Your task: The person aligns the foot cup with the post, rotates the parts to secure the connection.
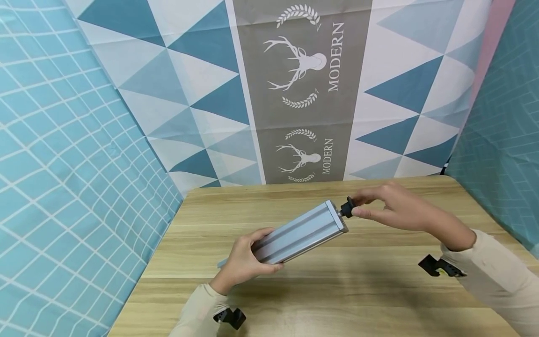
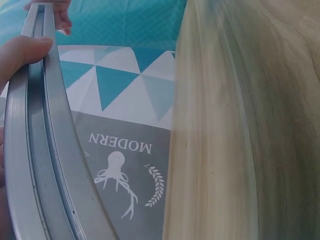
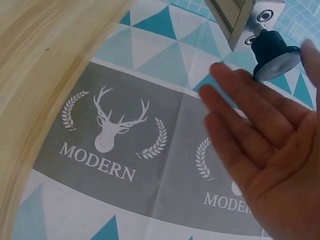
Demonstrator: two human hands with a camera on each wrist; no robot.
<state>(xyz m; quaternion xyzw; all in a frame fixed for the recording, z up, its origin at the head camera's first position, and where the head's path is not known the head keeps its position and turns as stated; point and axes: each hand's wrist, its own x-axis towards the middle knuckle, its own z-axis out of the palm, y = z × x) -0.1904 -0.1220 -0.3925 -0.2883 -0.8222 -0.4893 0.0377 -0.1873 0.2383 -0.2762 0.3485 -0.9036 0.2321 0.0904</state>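
Note:
My left hand [image 1: 245,258] grips a long silver aluminium profile [image 1: 301,231] near its lower end, holding it slanted up to the right above the table. In the left wrist view, the thumb [image 2: 31,52] lies across the grooved face of the profile. A black levelling foot [image 3: 272,54] with a flared base sticks out of the far end plate on a short metal stud. My right hand [image 1: 396,206] has its thumb and forefinger at the rim of this foot, pinching it lightly. The other fingers [image 3: 240,130] stretch out loosely beside it.
A wood-grain table [image 1: 337,290] lies beneath both hands. Behind its far edge hangs a patterned cloth [image 1: 202,93] with triangles and deer prints. Blue grid cloth [image 1: 63,164] closes off the left side, teal cloth [image 1: 501,140] the right. Black camera mounts [image 1: 229,318] sit on both wrists.

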